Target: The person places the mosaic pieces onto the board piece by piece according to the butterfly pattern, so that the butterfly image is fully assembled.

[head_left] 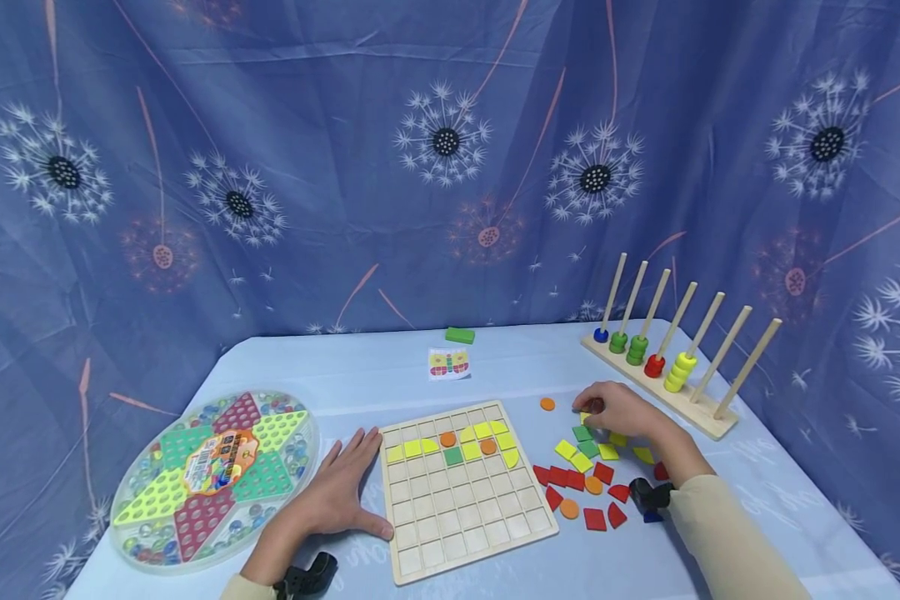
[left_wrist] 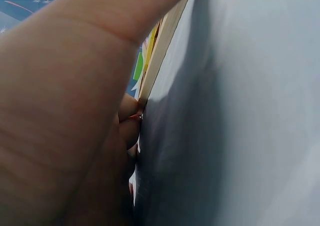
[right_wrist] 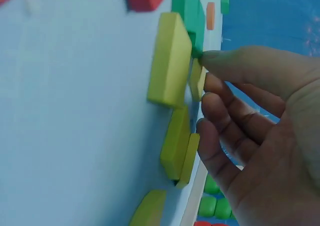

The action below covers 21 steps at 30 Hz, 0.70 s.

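A square wooden grid board (head_left: 453,547) lies in the middle, with yellow pieces, orange discs and a green square (head_left: 452,456) in its upper rows. My left hand (head_left: 337,493) rests flat at the board's left edge, fingers spread, the thumb touching its side. To the right of the board, my right hand (head_left: 621,410) reaches down to the loose pieces. Its thumb and fingertips pinch a small yellow tile (right_wrist: 197,80), partly hidden by the fingers. Green squares (head_left: 582,433) and more yellow squares (head_left: 566,450) lie just below that hand.
Red pieces (head_left: 595,519) and orange discs (head_left: 569,508) are scattered right of the board. A marble board (head_left: 311,433) sits at left, a peg rack (head_left: 708,423) at back right. Behind the grid board lie a butterfly picture card (head_left: 448,364) and a green block (head_left: 460,335).
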Motion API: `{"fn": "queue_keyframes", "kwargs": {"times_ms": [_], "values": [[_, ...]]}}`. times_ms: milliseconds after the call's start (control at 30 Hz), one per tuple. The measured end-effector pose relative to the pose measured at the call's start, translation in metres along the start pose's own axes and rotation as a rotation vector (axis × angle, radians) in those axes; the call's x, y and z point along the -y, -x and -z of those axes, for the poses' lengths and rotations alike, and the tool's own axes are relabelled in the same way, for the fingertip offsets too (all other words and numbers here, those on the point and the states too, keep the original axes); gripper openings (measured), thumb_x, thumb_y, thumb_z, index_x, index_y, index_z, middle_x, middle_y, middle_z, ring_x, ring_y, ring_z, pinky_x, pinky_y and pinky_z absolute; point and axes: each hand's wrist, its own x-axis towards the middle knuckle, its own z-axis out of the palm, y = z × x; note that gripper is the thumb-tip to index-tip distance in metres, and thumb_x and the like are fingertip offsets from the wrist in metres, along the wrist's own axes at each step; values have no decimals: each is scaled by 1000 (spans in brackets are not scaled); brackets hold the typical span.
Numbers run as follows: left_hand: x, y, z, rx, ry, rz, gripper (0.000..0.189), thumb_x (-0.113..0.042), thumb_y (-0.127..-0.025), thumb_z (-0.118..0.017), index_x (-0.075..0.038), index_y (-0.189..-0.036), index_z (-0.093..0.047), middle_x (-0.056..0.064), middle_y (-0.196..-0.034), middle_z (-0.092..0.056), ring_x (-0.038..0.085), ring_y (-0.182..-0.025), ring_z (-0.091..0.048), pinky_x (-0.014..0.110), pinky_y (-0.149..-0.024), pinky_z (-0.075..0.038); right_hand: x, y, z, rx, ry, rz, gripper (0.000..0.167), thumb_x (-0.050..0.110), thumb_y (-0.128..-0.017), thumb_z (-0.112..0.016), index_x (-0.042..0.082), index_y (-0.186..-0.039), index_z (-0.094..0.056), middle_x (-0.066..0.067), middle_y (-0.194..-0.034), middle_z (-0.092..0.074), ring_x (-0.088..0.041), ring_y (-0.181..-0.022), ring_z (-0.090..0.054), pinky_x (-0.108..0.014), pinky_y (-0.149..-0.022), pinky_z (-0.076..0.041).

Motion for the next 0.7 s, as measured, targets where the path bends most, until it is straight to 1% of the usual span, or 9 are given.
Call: {"fn": "queue_keyframes", "kwargs": {"times_ms": [200, 267, 433, 567, 700], "values": [[0, 0, 1, 2, 0, 2, 148, -86, -37, -70, -10, -154, -21, 5, -159, -18, 26, -146, -6, 48, -116, -1, -3, 3, 0, -7, 14, -1, 22, 6, -81, -74, 12, -103, -73, 1, -92, -63, -20, -81, -53, -35, -74, -53], [0, 0, 2, -3, 4, -4, 147, -86, -37, -71, -9, -154, -22, 5, -158, -19, 27, -145, -7, 49, -116, -2, -3, 4, 0, -6, 14, -16, 22, 8, -82, -75, 14, -102, -73, 2, -93, -64, -20, -82, -54, -35, -76, -53], [0, 0, 2, -12, 5, -16, 147, -85, -38, -71, -8, -153, -23, 6, -158, -19, 28, -145, -8, 50, -116, -2, -2, 5, 1, 6, 17, -31, 20, 6, -84, -71, 14, -102, -74, 2, -97, -65, -20, -86, -55, -38, -79, -54], [-1, 0, 2, 0, 1, -12, 147, -86, -39, -70, -8, -154, -22, 6, -159, -18, 28, -145, -7, 50, -116, -2, -2, 7, 3, 18, 21, -23, 22, 1, -84, -69, 11, -103, -73, 0, -97, -64, -21, -84, -54, -38, -78, -54], [-1, 0, 3, 5, 8, -11, 146, -85, -40, -70, -8, -153, -22, 7, -159, -18, 29, -145, -6, 51, -115, 0, 0, 8, 3, 21, 21, -34, 23, 2, -83, -71, 12, -103, -72, 0, -96, -64, -20, -82, -53, -35, -76, -53]]}}
